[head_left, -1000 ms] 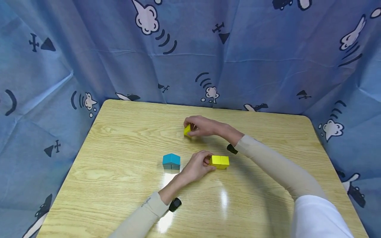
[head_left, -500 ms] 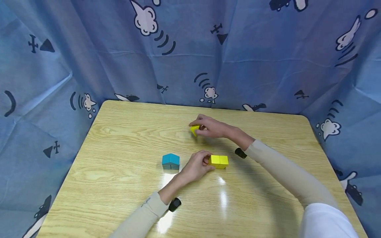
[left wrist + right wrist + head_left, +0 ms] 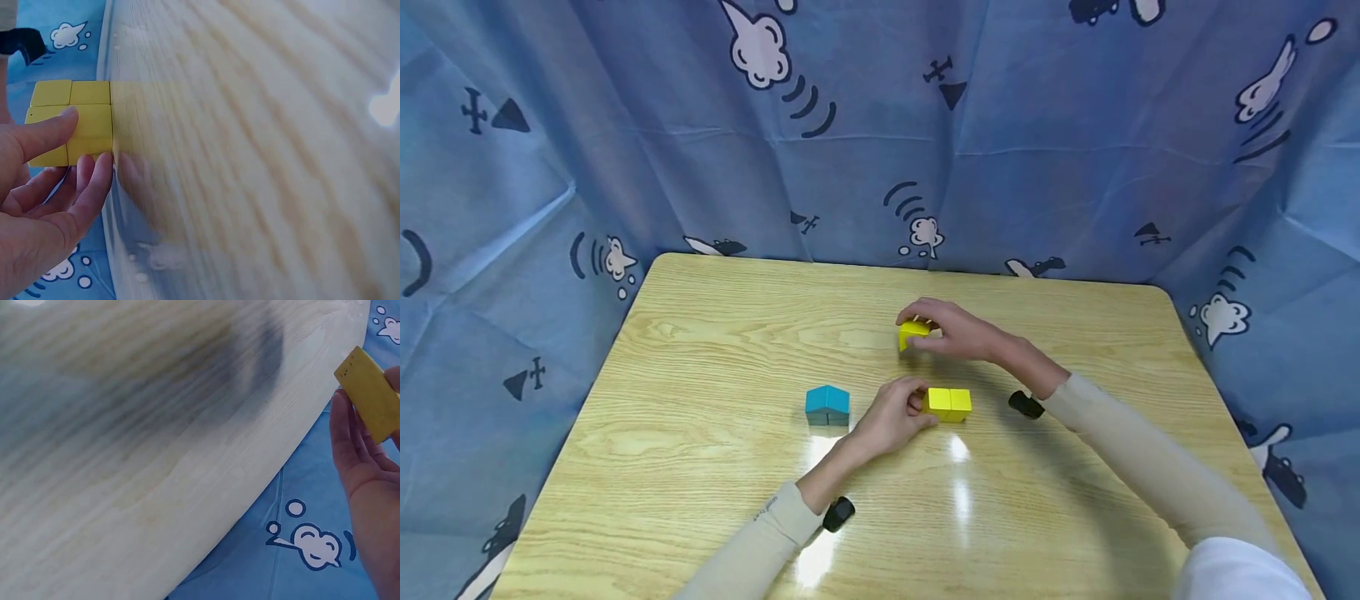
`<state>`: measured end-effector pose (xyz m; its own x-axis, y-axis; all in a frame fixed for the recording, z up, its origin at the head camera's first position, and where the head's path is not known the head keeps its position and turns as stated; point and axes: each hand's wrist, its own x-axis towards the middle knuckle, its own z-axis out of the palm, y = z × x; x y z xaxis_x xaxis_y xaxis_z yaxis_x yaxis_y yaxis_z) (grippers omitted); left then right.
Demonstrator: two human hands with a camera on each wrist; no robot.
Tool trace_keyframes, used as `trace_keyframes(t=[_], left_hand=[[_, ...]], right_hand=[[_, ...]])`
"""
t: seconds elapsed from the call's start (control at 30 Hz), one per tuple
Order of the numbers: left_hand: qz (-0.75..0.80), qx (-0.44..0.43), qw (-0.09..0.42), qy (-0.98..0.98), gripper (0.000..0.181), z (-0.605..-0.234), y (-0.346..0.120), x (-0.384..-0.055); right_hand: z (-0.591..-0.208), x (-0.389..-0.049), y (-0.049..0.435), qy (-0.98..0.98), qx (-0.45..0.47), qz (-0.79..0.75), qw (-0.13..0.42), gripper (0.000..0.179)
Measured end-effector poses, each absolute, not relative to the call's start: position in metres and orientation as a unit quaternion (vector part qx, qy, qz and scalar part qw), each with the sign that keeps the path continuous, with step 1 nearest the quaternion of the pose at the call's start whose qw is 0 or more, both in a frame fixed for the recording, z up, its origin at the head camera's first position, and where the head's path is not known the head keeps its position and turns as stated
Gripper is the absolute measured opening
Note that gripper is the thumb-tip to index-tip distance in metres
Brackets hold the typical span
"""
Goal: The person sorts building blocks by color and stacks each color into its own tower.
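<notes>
On the table, several yellow blocks (image 3: 947, 403) stand pressed together in a compact group, their seams showing in the left wrist view. My left hand (image 3: 891, 417) grips the group's left end, thumb (image 3: 53, 131) laid across one face and fingertips along another side. Farther back, my right hand (image 3: 958, 332) holds a separate yellow block (image 3: 913, 332) between thumb and fingers. That block (image 3: 370, 394) looks oblong in the right wrist view, with small dark specks at one end; the thumb is mostly cut off there.
Left of my left hand, blue blocks (image 3: 827, 405) stand together under a peaked top. The wooden table (image 3: 700, 467) has rounded far corners. A blue patterned curtain (image 3: 850, 167) hangs close behind it and along both sides.
My right hand has moved right and slightly nearer, turning the yellow block as it goes. The left hand stays at the yellow group.
</notes>
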<state>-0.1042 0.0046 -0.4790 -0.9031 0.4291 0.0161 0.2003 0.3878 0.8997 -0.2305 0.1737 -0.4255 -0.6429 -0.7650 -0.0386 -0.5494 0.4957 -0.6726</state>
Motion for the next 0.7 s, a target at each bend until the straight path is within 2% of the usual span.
trace_keyframes(t=[0.7], left_hand=[[0.531,0.194,0.104,0.819,0.037,-0.481,0.006,-0.104]], right_hand=[[-0.424,-0.183,0.224,0.838,-0.331,-0.418,0.116,0.032]])
